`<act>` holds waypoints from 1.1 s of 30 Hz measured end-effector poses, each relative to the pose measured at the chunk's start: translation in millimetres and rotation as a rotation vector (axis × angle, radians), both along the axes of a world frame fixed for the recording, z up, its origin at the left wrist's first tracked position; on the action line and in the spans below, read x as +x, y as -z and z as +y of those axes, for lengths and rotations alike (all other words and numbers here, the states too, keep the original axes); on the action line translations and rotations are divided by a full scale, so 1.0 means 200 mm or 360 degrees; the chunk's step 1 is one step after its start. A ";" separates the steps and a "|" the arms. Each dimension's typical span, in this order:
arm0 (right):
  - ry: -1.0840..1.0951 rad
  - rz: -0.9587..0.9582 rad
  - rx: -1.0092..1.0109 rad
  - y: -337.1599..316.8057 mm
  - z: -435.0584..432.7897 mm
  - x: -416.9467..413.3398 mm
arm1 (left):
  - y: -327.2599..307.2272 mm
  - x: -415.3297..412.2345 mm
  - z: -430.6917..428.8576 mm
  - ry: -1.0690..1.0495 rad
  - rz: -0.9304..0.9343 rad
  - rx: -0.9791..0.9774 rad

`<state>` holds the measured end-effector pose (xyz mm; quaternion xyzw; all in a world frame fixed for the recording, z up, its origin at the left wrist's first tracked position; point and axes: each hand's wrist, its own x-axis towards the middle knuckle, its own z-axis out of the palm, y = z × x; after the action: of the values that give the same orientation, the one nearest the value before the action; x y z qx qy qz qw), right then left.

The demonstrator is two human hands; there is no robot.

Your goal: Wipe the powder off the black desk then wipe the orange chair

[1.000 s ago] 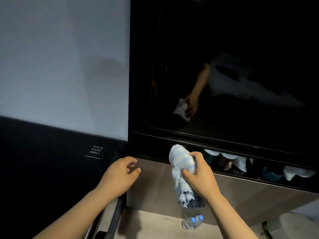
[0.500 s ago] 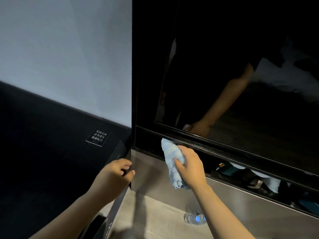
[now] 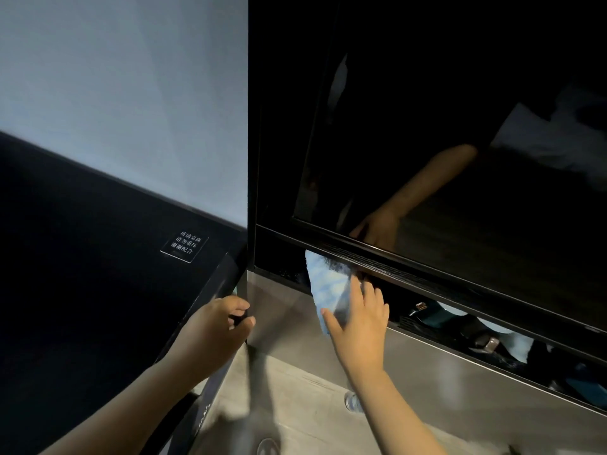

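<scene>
While the right hand (image 3: 359,318) presses a crumpled light-blue striped cloth (image 3: 328,284) with spread fingers against the strip below the glossy black screen panel (image 3: 443,126), the left hand (image 3: 213,333) curls around the near corner of the black glass desk (image 3: 82,274). A small white-lettered notice plate (image 3: 185,246) lies near the desk's far right edge, beside the pale wall (image 3: 124,93). Below, a clear plastic bottle (image 3: 353,402) rests on the grey floor (image 3: 295,405).

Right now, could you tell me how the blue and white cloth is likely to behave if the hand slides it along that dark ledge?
The cloth looks soft and floppy: it bunches and folds under the right hand, so it would probably drag and crumple rather than slide flat. It seems light, since spread fingers alone pin it. Its fluffy texture suggests grip, not slipperiness.
</scene>
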<state>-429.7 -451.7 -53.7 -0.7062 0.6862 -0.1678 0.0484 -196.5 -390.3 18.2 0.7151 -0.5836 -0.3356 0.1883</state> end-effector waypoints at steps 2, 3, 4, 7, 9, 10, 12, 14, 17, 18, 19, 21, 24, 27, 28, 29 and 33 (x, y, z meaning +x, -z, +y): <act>0.0003 0.0034 0.0062 0.03 0.02 0.04 | 0.00 0.00 0.00 0.0043 -0.0049 0.0009; 0.0016 0.0067 0.0127 0.06 0.01 0.06 | -0.01 0.00 0.00 0.0046 -0.0061 0.0010; 0.0039 0.0093 0.0199 0.07 -0.01 0.08 | -0.01 0.00 0.00 0.0048 -0.0065 0.0015; 0.0050 0.0111 0.0247 0.09 -0.09 0.08 | 0.00 0.02 0.01 0.0028 -0.0080 0.0040; 0.0010 0.0013 0.0237 0.06 -0.15 0.03 | 0.02 0.04 0.02 0.0022 -0.0082 0.0055; -0.0025 -0.0054 0.0264 0.03 -0.17 0.00 | 0.03 0.04 0.02 0.0019 -0.0071 0.0063; -0.0182 -0.0183 0.0270 -0.02 -0.21 -0.06 | 0.04 0.05 0.02 0.0001 -0.0041 0.0070; -0.0435 -0.0289 0.0210 -0.04 -0.24 -0.10 | 0.05 0.04 0.02 -0.0022 -0.0008 0.0057; -0.0569 -0.0242 0.0182 0.00 -0.30 -0.12 | 0.07 0.02 0.01 -0.0042 0.0010 0.0053; -0.0515 -0.0187 0.0218 0.00 -0.32 -0.12 | 0.07 0.03 0.01 -0.0044 0.0015 0.0070; -0.0443 -0.0135 0.0273 0.02 -0.34 -0.13 | 0.07 0.03 0.01 -0.0054 0.0020 0.0073; -0.0311 -0.0066 0.0406 0.03 -0.37 -0.14 | 0.08 0.05 0.01 -0.0058 0.0017 0.0086; -0.0316 -0.0095 0.0445 0.04 -0.37 -0.12 | 0.08 0.06 0.01 -0.0064 0.0018 0.0083; -0.0391 -0.0186 0.0485 0.06 -0.33 -0.12 | 0.08 0.06 0.01 -0.0073 0.0029 0.0070; -0.0377 -0.0170 0.0480 0.06 -0.33 -0.13 | 0.08 0.06 0.02 -0.0070 0.0030 0.0078; -0.0363 -0.0147 0.0436 0.06 -0.31 -0.14 | 0.08 0.06 0.02 -0.0060 0.0033 0.0062; -0.0364 -0.0146 0.0179 0.03 -0.22 -0.15 | 0.06 0.08 0.02 -0.0008 0.0008 0.0037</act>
<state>-460.0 -495.7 -59.4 -0.7674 0.6067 -0.1545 0.1382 -180.2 -385.6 6.6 0.7178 -0.5774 -0.3438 0.1821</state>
